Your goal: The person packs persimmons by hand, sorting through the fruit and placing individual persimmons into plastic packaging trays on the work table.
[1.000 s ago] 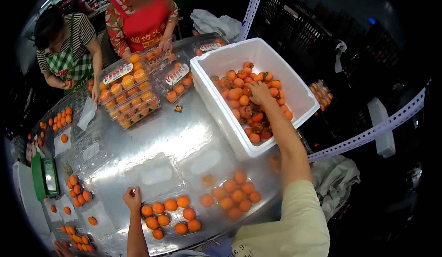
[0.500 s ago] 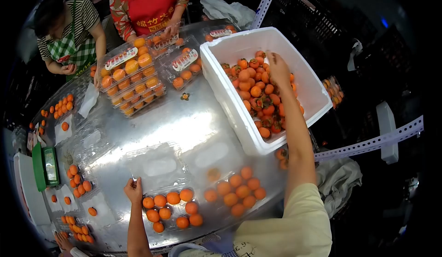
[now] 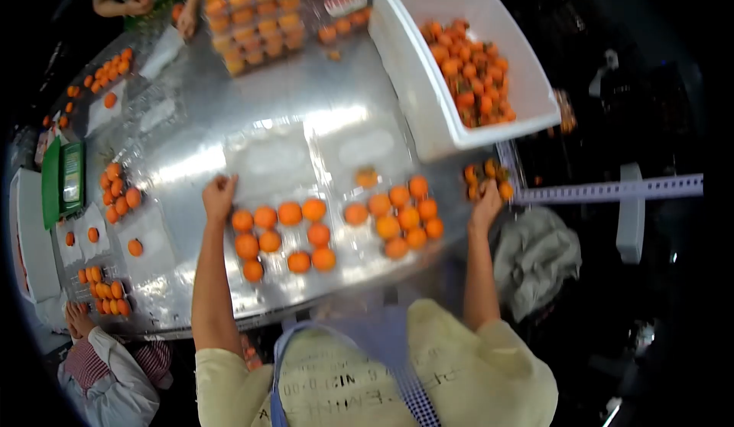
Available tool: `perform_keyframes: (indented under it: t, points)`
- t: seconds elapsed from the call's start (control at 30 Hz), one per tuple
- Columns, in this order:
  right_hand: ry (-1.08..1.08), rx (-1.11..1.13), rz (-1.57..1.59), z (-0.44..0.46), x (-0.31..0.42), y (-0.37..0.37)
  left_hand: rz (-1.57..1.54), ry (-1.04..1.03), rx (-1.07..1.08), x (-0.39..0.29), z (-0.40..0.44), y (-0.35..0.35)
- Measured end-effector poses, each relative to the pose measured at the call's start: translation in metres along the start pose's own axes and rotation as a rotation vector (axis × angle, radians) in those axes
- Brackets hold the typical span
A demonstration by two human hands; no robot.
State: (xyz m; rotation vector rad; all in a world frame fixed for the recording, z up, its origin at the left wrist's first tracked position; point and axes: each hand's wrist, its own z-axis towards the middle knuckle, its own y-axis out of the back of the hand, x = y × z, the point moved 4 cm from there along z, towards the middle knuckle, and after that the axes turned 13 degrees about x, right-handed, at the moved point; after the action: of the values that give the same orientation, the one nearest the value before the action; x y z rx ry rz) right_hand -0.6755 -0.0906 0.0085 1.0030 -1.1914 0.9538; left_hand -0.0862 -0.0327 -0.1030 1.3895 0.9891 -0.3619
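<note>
My right hand (image 3: 485, 207) is curled at the fruit (image 3: 490, 168) by the desk's (image 3: 306, 90) right edge; can't tell if it's gripping one. Left hand (image 3: 220, 198) is narrow, contents unclear. They look light, smooth, easily bruised, so I'd cup the sides. The white box (image 3: 413, 90) crowds the far side.

Bright glare streaks across the silvery metal table (image 3: 206, 140) now, dim darkness behind the white rectangular foam box (image 3: 428, 113); wide-lens distortion bends the edges into black corners, and the stacked clear plastic trays (image 3: 260, 22) look motion-blurred.
</note>
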Motion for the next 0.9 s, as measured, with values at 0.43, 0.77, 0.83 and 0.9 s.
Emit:
perform_keyframes:
  t: [0.43,0.77,0.83,0.9]
  points:
    - [-0.172,0.07,-0.114,-0.079,-0.062,0.046,0.225,0.103,0.085,0.017,0.014,-0.002]
    - [0.015,0.53,-0.211,-0.115,-0.001,-0.085,-0.012,0.16,0.044,-0.003,-0.009,0.001]
    - [-0.015,0.729,-0.082,-0.122,0.018,-0.128,-0.066,0.223,0.1,-0.013,-0.028,0.008]
    - [-0.042,0.907,-0.319,-0.136,0.014,-0.149,-0.127,0.201,0.003,-0.003,-0.025,0.007]
